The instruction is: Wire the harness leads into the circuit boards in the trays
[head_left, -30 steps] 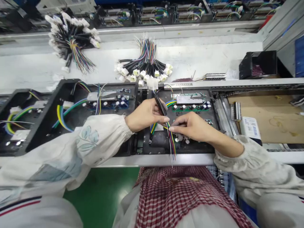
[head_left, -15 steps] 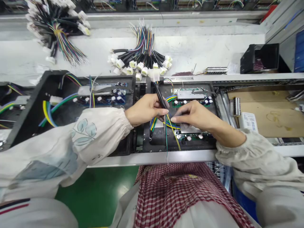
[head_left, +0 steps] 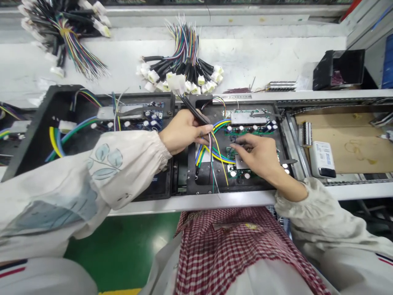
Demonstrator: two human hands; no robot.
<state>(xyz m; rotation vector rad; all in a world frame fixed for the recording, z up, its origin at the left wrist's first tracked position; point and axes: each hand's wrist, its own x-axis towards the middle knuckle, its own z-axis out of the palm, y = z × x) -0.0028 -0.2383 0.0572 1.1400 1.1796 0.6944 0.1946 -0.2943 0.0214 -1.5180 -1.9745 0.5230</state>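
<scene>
My left hand point(head_left: 188, 130) is closed around a wire harness point(head_left: 194, 110) with a black sleeve. The harness's white connector point(head_left: 177, 83) points up and away, and its loose thin wires point(head_left: 214, 157) fan out below my fingers. My right hand point(head_left: 253, 151) is over the lower circuit board point(head_left: 233, 172), thumb and fingertips drawn together; whether something small is between them is hidden. Beneath both hands lies an open black housing point(head_left: 211, 182). It also holds an upper circuit board point(head_left: 248, 119) and thick blue, yellow and green wires point(head_left: 219, 155).
A second black housing point(head_left: 33, 135) stands at the left. Behind are a pile of harnesses point(head_left: 187, 53) and a tied bundle point(head_left: 73, 37). To the right are a black bin point(head_left: 339, 69), a cardboard sheet point(head_left: 353, 143) and a white-and-black box point(head_left: 322, 159).
My left hand has shifted slightly left with the harness, whose connector now tilts further left. My right hand has moved right, away from the loose wires, which now hang spread differently.
</scene>
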